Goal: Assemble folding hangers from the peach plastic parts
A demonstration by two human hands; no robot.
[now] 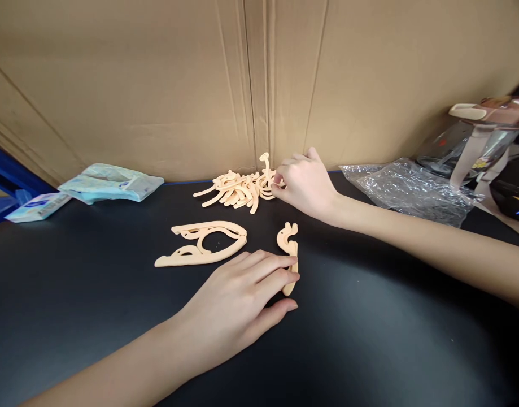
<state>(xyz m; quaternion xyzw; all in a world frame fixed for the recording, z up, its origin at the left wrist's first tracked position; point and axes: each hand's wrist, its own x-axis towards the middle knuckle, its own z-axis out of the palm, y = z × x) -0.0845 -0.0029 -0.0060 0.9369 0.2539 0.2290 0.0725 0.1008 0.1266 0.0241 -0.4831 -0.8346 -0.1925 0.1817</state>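
Note:
My left hand (246, 291) lies low over a beige folding hanger piece (288, 237) with a curved notched end. Its stretched fingers rest on that piece, and the thumb is apart from it. My right hand (304, 183) reaches to the right side of a pile of loose beige hanger pieces (238, 189). Its thumb and fingers are pinched on one of these, partly hidden by the hand; a hooked piece (265, 161) sticks up beside the fingertips. Left of both hands, a folding hanger (210, 260) with two arms joined at the right end lies flat on the black table (348, 339).
Two light-blue tissue packs (110, 183) lie at the back left by a blue frame (17, 169). Crumpled clear plastic (411, 192) and a clear bottle with a strap (488, 141) are at the right. A cardboard wall (157, 85) stands behind the table.

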